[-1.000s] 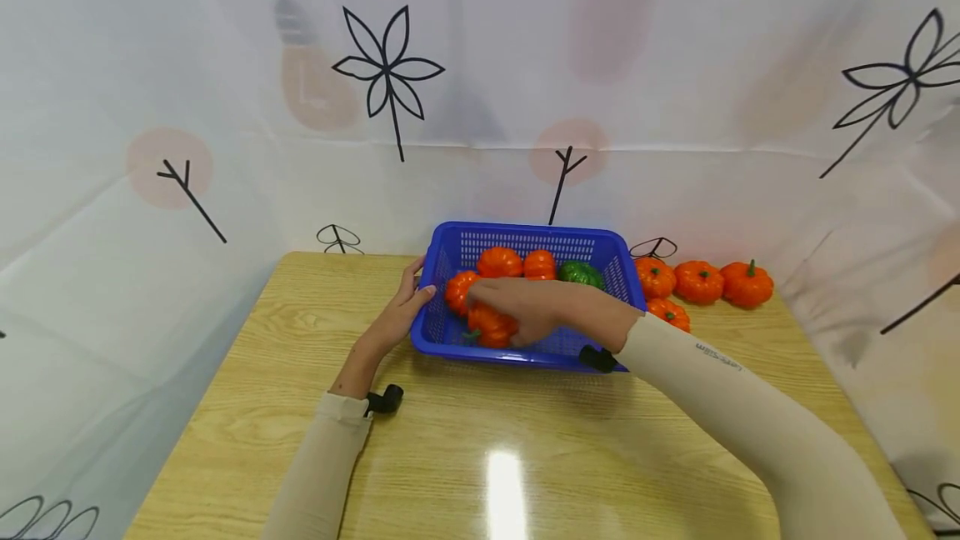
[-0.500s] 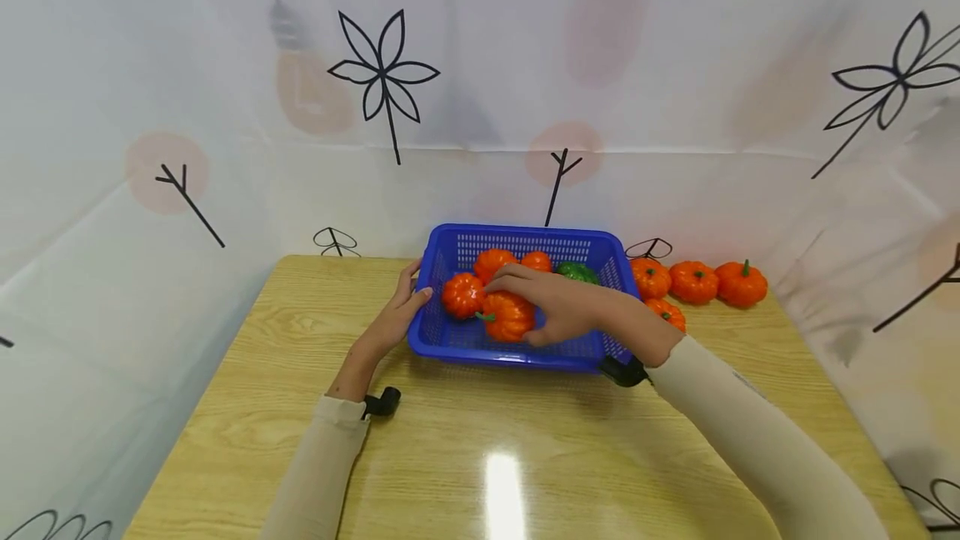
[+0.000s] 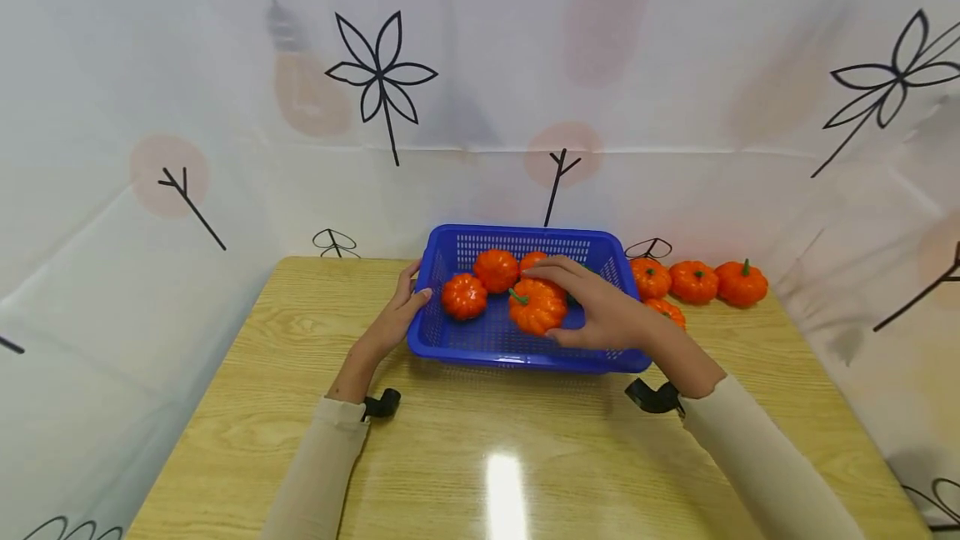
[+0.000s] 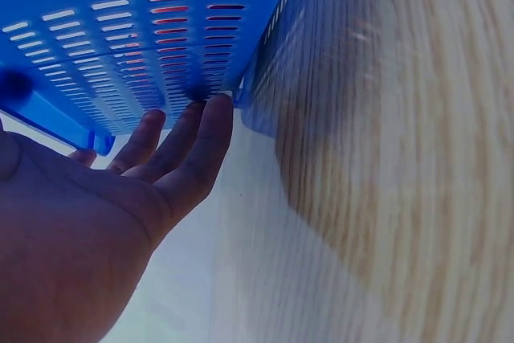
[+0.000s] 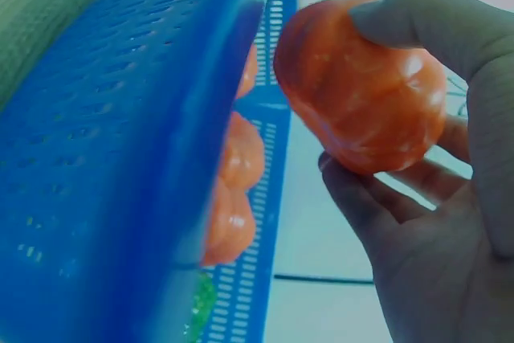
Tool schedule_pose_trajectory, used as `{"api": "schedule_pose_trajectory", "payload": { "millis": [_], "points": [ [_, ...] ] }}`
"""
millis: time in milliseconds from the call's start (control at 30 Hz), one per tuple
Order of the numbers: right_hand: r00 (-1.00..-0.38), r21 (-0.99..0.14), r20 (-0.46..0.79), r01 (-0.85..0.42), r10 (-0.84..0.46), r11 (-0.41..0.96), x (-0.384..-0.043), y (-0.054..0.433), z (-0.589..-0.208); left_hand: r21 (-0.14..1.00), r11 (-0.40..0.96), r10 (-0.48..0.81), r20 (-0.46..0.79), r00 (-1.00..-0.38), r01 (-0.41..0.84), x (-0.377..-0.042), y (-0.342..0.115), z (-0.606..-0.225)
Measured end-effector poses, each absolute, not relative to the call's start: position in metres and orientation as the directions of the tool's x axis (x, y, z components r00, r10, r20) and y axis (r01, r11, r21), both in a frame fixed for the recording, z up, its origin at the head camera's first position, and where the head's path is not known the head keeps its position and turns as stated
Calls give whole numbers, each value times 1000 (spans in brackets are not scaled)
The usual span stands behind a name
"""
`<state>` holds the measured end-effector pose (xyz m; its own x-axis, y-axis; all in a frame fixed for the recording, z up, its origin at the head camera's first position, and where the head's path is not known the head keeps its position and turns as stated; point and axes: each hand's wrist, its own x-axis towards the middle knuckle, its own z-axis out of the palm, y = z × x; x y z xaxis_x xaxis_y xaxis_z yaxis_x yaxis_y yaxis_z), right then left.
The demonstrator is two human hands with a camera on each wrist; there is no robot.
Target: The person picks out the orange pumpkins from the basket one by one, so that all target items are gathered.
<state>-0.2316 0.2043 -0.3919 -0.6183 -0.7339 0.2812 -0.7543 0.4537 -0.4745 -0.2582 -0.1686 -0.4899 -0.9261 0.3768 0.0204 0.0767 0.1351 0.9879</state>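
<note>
My right hand holds an orange pumpkin with a green stem, thumb on one side and fingers on the other. In the right wrist view the pumpkin is raised beside the wall of the blue basket. My left hand grips the basket's left side, its thumb at the rim; the left wrist view shows fingers against the slotted outer wall. Inside the basket lie a red-orange pumpkin, another orange one, and one partly covered by my right hand. A green one is mostly hidden.
Right of the basket, orange pumpkins line the table's back: one at the basket's edge, a middle one and an end one. Another sits in front, partly behind the basket. A patterned cloth hangs behind the wooden table.
My right hand has lifted the stemmed pumpkin from the basket's front left and carried it rightward, uncovering the red-orange pumpkin. My left hand stays at the basket's side.
</note>
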Motion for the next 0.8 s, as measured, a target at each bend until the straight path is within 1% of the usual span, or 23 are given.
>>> {"api": "schedule_pose_trajectory", "payload": {
  "millis": [167, 300, 400, 533, 800],
  "points": [
    [-658, -474, 402, -744, -636, 471, -224, 219, -399, 992, 108, 382, 24, -924, 71, -258, -169, -491],
    [-686, -494, 475, -726, -551, 479, -218, 232, -403, 993, 86, 394, 39, -918, 80, -259, -169, -492],
    [-705, -534, 505, -708, -498, 462, -215, 243, -407, 993, 85, 395, 41, -918, 81, -260, -168, -491],
    [-713, -578, 542, -700, -444, 419, -210, 257, -414, 994, 86, 392, 30, -919, 69, -260, -168, -492],
    [-722, -610, 598, -691, -347, 387, -208, 280, -424, 994, 87, 389, 28, -921, 67, -259, -169, -493]
  ]
}}
